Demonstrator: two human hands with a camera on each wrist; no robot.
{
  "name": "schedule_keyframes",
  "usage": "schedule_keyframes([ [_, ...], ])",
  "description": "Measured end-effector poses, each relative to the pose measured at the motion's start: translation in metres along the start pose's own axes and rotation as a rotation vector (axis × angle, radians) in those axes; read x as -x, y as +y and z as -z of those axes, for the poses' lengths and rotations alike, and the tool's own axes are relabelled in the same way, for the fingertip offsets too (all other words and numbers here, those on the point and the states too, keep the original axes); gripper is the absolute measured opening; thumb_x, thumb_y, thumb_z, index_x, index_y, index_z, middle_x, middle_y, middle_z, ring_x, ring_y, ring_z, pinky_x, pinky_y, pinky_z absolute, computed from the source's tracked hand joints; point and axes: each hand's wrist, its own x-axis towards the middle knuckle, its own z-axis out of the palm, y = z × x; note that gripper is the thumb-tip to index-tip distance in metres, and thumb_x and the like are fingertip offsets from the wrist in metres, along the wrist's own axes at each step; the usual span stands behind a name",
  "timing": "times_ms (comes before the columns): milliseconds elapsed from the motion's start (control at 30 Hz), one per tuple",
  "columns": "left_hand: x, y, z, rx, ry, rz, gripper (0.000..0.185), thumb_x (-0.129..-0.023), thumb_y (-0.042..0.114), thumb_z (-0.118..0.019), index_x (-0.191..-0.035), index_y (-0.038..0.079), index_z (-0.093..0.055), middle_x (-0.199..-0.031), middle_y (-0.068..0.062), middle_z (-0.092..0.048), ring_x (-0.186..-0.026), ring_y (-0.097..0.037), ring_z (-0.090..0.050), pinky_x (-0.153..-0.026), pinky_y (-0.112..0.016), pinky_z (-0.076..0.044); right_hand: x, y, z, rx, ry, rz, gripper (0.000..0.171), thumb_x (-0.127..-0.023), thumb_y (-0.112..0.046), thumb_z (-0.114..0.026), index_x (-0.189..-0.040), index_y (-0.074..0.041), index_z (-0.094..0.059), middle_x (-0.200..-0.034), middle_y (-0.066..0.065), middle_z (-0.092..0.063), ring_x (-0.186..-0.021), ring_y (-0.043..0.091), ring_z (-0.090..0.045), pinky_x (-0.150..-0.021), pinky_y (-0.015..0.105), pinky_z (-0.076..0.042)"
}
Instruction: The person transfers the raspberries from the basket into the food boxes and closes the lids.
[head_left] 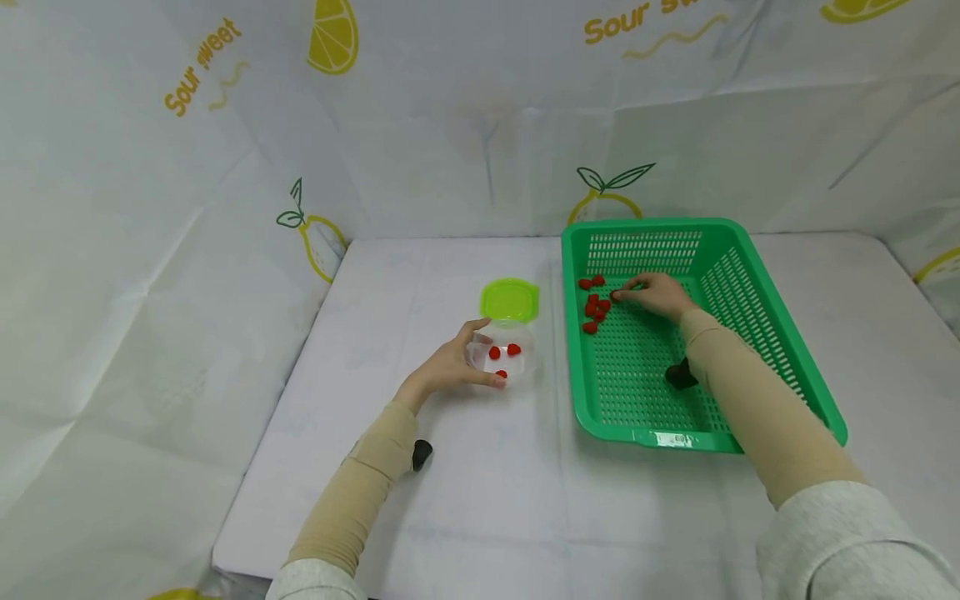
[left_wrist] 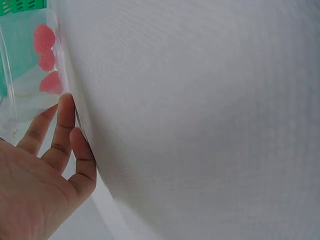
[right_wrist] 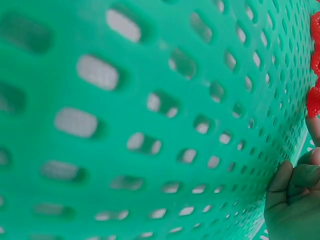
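Two hands: left [head_left: 453, 364] holds tub [head_left: 504, 353], right [head_left: 656, 294] pinches berry [head_left: 616, 295]

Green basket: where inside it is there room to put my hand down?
The green basket is bare along its near half and right side. It is crowded at the far left, where the red berries lie and the right hand reaches.

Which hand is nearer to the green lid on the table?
Left. The left hand holds the clear container standing just in front of the green lid; the right hand is inside the green basket, at the red berries.
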Motion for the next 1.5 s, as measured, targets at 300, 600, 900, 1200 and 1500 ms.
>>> schedule_keyframes([
  [300, 0.000, 0.001, -0.001, 0.011, -0.013, 0.004, 0.103, -0.063, 0.045, -0.083, -0.143, 0.041, -0.019, -0.135, 0.008, -0.046, -0.124, -0.021, -0.043, -0.107, -0.048, -0.030, 0.002, 0.000, 0.003, -0.034, -0.023, -0.007, 0.049, -0.094, -0.037, -0.052, -0.124, 0.001, -0.052, -0.142, 0.030, -0.033, -0.123, 0.045, -0.039, -0.096, 0.056, -0.038],
  [600, -0.001, 0.003, -0.001, 0.006, -0.012, -0.007, 0.103, -0.063, 0.045, -0.083, -0.145, 0.038, -0.020, -0.135, 0.006, -0.047, -0.126, -0.021, -0.042, -0.108, -0.049, -0.030, 0.007, -0.004, 0.013, -0.082, -0.060, -0.007, 0.055, -0.094, -0.041, -0.051, -0.128, 0.001, -0.049, -0.140, 0.028, -0.037, -0.126, 0.045, -0.036, -0.100, 0.058, -0.034],
  [900, 0.001, 0.002, -0.002, 0.017, -0.010, 0.004, 0.103, -0.062, 0.048, -0.083, -0.143, 0.040, -0.020, -0.133, 0.011, -0.047, -0.131, -0.020, -0.037, -0.109, -0.048, -0.028, 0.012, -0.017, 0.025, -0.150, -0.054, 0.042, 0.059, -0.092, -0.047, -0.051, -0.129, -0.002, -0.049, -0.138, 0.022, -0.041, -0.122, 0.039, -0.041, -0.095, 0.052, -0.040],
  [1200, 0.001, 0.000, -0.001, 0.019, -0.007, 0.011, 0.103, -0.061, 0.049, -0.083, -0.142, 0.043, -0.020, -0.132, 0.011, -0.047, -0.130, -0.020, -0.038, -0.109, -0.049, -0.028, 0.020, -0.041, 0.038, -0.207, 0.012, 0.104, 0.054, -0.088, -0.050, -0.055, -0.123, -0.009, -0.055, -0.111, -0.006, -0.053, -0.104, 0.024, -0.045, -0.087, 0.040, -0.042],
  [1500, 0.000, 0.001, -0.001, 0.013, -0.009, 0.016, 0.101, -0.062, 0.049, -0.082, -0.142, 0.044, -0.020, -0.132, 0.011, -0.047, -0.131, -0.020, -0.037, -0.109, -0.049, -0.028, 0.027, -0.067, 0.046, -0.270, 0.018, 0.179, 0.046, -0.087, -0.049, -0.058, -0.119, -0.016, -0.059, -0.102, -0.013, -0.057, -0.087, 0.016, -0.048, -0.077, 0.032, -0.041],
])
